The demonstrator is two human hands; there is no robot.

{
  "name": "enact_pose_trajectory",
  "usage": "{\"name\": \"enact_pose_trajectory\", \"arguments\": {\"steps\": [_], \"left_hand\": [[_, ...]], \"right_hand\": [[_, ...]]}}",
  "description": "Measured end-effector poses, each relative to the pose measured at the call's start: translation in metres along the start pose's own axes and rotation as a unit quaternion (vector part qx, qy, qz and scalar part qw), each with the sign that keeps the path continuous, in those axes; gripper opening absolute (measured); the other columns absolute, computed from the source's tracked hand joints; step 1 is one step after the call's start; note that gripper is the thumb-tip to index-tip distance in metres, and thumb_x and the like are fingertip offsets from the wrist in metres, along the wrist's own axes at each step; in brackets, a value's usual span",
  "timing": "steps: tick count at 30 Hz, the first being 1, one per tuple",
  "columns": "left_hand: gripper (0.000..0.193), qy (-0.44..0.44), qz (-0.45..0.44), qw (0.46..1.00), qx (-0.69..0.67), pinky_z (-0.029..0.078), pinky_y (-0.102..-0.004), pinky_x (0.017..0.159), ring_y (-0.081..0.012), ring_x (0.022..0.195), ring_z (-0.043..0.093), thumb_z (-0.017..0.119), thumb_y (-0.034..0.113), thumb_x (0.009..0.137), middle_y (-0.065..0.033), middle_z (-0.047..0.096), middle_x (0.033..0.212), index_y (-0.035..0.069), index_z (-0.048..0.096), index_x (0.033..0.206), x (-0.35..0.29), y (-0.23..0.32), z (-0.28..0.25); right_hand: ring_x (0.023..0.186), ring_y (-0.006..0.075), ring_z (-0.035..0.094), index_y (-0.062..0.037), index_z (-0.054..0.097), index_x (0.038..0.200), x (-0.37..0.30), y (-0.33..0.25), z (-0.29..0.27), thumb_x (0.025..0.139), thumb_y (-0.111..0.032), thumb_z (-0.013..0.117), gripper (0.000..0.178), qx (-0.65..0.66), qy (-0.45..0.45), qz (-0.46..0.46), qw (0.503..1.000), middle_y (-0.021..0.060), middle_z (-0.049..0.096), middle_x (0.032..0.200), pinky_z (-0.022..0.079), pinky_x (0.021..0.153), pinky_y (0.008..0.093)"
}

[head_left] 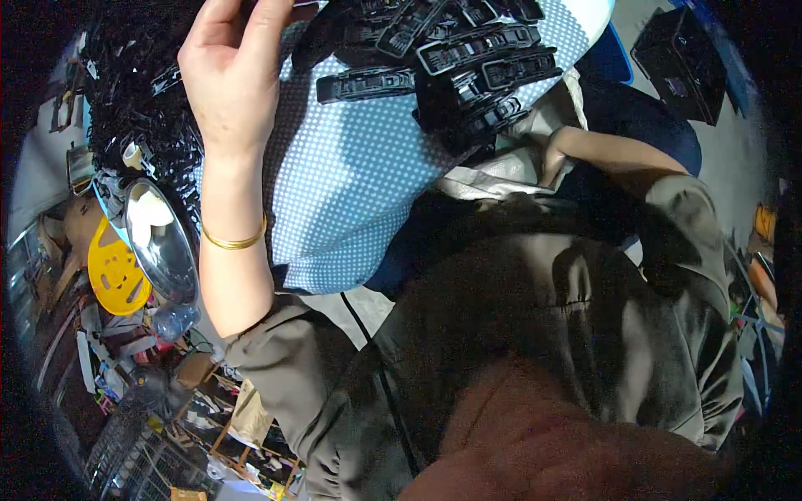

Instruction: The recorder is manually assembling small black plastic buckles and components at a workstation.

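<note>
My left hand (234, 71) reaches up at the top edge, left of the dotted blue cloth (342, 184). Its fingertips run out of the picture, with a small purple edge beside them, so its grip is hidden. Long black plastic parts (476, 48) with moulded slots lie heaped on the cloth's upper right. One black part (366, 85) rests apart from them, nearer the hand. My right hand (553, 159) dips down at a whitish bag or sheet (489, 179) below the heap. Its fingers are mostly out of sight there.
A large pile of small black pieces (134, 92) spreads at the left. Beside it are a tape roll (132, 155), a shiny oval tray (160, 242) and a yellow perforated disc (115, 269). At the upper right stand a blue bin (620, 57) and a black crate (681, 63).
</note>
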State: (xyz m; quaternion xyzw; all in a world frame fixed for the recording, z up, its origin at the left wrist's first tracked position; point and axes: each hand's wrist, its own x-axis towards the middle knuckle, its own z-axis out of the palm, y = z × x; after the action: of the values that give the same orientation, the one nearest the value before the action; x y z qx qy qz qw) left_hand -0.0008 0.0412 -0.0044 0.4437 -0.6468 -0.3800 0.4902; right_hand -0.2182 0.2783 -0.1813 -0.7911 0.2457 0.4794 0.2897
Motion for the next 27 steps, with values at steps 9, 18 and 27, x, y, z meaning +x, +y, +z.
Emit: {"name": "enact_pose_trajectory", "arguments": {"steps": [9, 18, 27], "left_hand": [[0.025, -0.012, 0.029, 0.999, -0.03, 0.048, -0.0213, 0.069, -0.0095, 0.078, 0.057, 0.052, 0.008, 0.085, -0.0056, 0.059, 0.094, -0.001, 0.053, 0.108, 0.01, 0.0, 0.023], [0.027, -0.022, 0.05, 0.998, -0.009, 0.039, -0.0195, 0.081, -0.008, 0.092, 0.052, 0.053, 0.008, 0.084, -0.0057, 0.058, 0.105, -0.001, 0.054, 0.109, 0.012, -0.016, 0.009], [0.057, -0.064, 0.112, 0.955, 0.268, 0.03, -0.0423, 0.095, -0.0343, 0.111, 0.04, 0.067, 0.018, 0.071, -0.0185, 0.046, 0.114, 0.0, 0.042, 0.119, -0.043, -0.001, 0.033]], "right_hand": [[0.109, 0.0332, 0.046, -0.0088, 0.041, 0.123, 0.023, 0.115, -0.065, 0.085, -0.039, 0.043, 0.048, 0.394, 0.261, -0.131, 0.871, 0.0176, 0.045, 0.121, 0.042, 0.083, 0.0407], [0.073, 0.0368, 0.057, 0.0003, 0.055, 0.096, -0.061, 0.099, -0.123, 0.08, -0.025, 0.051, 0.031, 0.152, 0.162, -0.236, 0.946, 0.0217, 0.059, 0.083, 0.046, 0.067, 0.0435], [0.103, 0.025, 0.05, -0.0047, 0.054, 0.11, -0.167, 0.155, -0.183, 0.079, -0.035, 0.057, 0.044, 0.12, 0.786, -0.132, 0.592, 0.0139, 0.055, 0.105, 0.04, 0.086, 0.036]]}}
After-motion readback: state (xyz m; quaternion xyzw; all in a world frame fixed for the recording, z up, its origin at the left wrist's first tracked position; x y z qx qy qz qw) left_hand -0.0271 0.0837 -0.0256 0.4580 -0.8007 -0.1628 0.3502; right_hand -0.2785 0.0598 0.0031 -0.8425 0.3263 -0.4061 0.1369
